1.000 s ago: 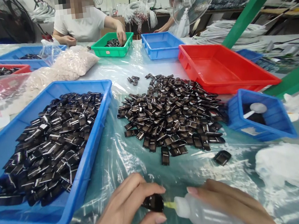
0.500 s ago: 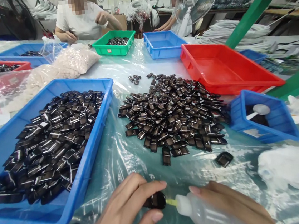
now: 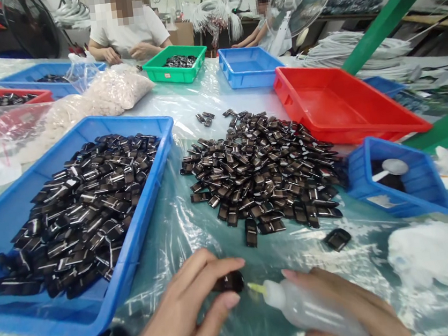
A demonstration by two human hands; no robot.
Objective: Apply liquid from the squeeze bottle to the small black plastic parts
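My left hand (image 3: 183,307) pinches a small dark glossy part (image 3: 232,282) between thumb and fingers, low in the middle of the view. To its right, my right hand (image 3: 345,305) is wrapped round a translucent squeeze bottle (image 3: 304,302). The bottle's yellow tip (image 3: 256,288) points left at the end of the part, with a small gap between them. Beyond my hands lies a big pile of similar dark parts (image 3: 264,169) on the plastic-covered table (image 3: 167,234). A single part (image 3: 337,239) lies apart from the pile, above my right hand.
At the left stands a blue tray (image 3: 138,264) full of dark parts. A red tray (image 3: 346,100), a small blue bin (image 3: 423,183) with a spoon and a white cloth (image 3: 440,256) are at the right. A green tray (image 3: 175,75) and two people are farther back.
The bottle tip has drawn slightly away from the part in my left hand. The person across the table has lowered a raised hand. The view has shifted slightly.
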